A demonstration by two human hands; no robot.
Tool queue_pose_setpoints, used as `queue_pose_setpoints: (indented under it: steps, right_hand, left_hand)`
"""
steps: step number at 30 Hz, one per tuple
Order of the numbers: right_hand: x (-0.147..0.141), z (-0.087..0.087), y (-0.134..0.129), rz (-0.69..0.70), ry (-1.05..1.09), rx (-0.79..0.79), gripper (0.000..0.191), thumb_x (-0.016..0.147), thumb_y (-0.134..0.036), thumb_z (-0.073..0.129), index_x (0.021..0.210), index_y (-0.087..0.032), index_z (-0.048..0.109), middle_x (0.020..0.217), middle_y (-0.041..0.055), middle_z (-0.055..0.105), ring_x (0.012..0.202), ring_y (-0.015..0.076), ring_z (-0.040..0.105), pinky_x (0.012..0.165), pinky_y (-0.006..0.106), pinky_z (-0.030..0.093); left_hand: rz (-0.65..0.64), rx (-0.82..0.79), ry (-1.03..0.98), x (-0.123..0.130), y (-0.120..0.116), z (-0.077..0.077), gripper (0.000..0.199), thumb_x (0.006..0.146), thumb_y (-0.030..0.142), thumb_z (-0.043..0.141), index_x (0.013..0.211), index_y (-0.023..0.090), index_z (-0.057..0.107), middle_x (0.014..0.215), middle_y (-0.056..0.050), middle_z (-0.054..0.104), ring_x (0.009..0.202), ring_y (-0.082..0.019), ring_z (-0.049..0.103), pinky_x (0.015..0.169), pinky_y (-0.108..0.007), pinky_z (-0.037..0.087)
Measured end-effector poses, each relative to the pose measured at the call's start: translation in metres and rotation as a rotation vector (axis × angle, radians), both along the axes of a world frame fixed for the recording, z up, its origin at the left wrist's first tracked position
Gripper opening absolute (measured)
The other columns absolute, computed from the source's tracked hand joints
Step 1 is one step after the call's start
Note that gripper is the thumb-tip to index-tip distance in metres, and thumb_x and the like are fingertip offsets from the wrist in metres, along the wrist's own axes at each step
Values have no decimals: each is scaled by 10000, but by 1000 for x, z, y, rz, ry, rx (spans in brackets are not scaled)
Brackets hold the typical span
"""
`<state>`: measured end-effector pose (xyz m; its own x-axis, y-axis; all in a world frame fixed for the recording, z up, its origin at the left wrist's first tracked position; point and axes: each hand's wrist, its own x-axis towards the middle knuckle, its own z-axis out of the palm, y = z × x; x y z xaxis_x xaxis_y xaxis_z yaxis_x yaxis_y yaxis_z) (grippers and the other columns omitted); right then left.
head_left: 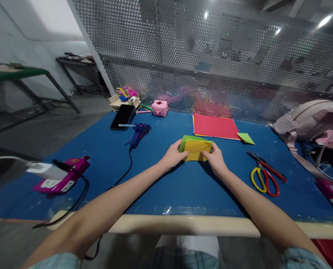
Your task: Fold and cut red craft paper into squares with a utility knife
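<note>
Over the middle of the blue table, a yellow piece of paper (196, 150) lies against a slightly larger green piece of paper (189, 138), whose top and left edge show behind it. My left hand (174, 154) grips the left side of both, thumb across the yellow front. On the other side my right hand (215, 158) pinches the right edge, its thumb also on the yellow face. The fingers behind the papers are hidden. Farther right lie scissors (263, 179) with one yellow and one red handle, beside a slim red-and-black tool (275, 172).
A blue glue gun (139, 133) with its cord, a black phone (123, 116) and a pink paper cube (160, 108) are at the left. Red sheets (215, 126) and a green paper piece (246, 138) lie behind. A purple power strip (67, 179) and a backpack (309, 119) flank the table (166, 194).
</note>
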<state>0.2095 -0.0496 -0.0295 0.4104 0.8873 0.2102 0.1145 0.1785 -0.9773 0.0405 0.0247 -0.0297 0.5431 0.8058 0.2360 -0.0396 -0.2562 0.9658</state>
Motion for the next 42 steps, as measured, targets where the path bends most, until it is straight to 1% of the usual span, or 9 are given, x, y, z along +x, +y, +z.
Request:
queue_pose_setpoints:
  steps: [3, 13, 19, 22, 25, 27, 31, 36, 42]
  right_hand:
    - [-4, -2, -2, -28, -2, 22, 238, 665, -261, 629, 895, -209, 597, 873, 9, 670, 836, 190, 611, 795, 334, 490]
    - [-14, -8, -8, -26, 94, 55, 417, 666, -260, 579, 1082, -239, 552, 1080, 42, 658, 1013, 208, 596, 925, 372, 461]
    - [-16, -10, -8, -49, 103, 65, 539, 658, -268, 573, 1192, -280, 494, 1308, 41, 571, 1160, 205, 535, 995, 385, 420]
    - [-10, -8, -6, -27, 79, 52, 505, 594, -236, 585, 1098, -252, 559, 1195, 50, 636, 1091, 223, 572, 932, 376, 452]
    - [-10, -5, -5, -1, 40, 18, 268, 583, -210, 591, 849, -211, 621, 867, 25, 683, 853, 210, 612, 820, 354, 479]
    - [-11, -4, -4, -21, 23, 14, 181, 609, -221, 582, 786, -207, 616, 794, 6, 660, 790, 189, 593, 791, 335, 471]
    - [-10, -6, 0, -12, 9, -15, 233, 597, -235, 568, 820, -200, 621, 787, 4, 657, 761, 183, 587, 749, 325, 475]
    - [-12, -10, 0, 10, -35, -21, 274, 644, -245, 519, 899, -208, 614, 886, 19, 683, 842, 187, 604, 793, 327, 483]
    - [-17, -21, 2, 42, -168, -58, 305, 714, -232, 469, 991, -213, 595, 914, 25, 697, 850, 178, 641, 768, 321, 516]
  left_hand:
    - [34, 30, -17, 7, -7, -1, 456, 696, 127, 532, 1147, 134, 596, 1165, -81, 677, 1056, -197, 623, 973, -350, 474]
    - [116, 18, -2, 8, -13, -5, 439, 670, 213, 629, 1097, 143, 558, 1080, -75, 669, 984, -204, 621, 895, -336, 489]
    - [97, -33, 25, 8, -18, -8, 253, 638, 194, 590, 889, 167, 591, 751, 20, 628, 701, -145, 587, 679, -254, 468]
    - [69, -54, 3, 7, -19, -6, 185, 632, 216, 605, 809, 165, 586, 687, 34, 606, 647, -133, 565, 637, -240, 453]
    - [57, -56, -36, 9, -17, 1, 152, 638, 208, 593, 782, 160, 589, 734, 11, 637, 706, -146, 596, 695, -260, 481]
    - [59, -43, -52, 8, -14, 5, 196, 641, 201, 591, 830, 159, 613, 807, -7, 662, 770, -158, 612, 747, -275, 493]
    - [102, -22, -35, 4, -7, 5, 343, 609, 155, 596, 951, 157, 616, 888, -25, 679, 825, -173, 624, 790, -294, 504]
    - [159, -9, -34, 7, -13, -10, 403, 695, 126, 488, 1089, 147, 566, 1073, -75, 679, 956, -177, 642, 867, -309, 509]
    - [251, 8, 84, 12, -6, -13, 345, 758, 107, 468, 1081, 142, 584, 1077, -86, 690, 972, -189, 649, 862, -316, 524]
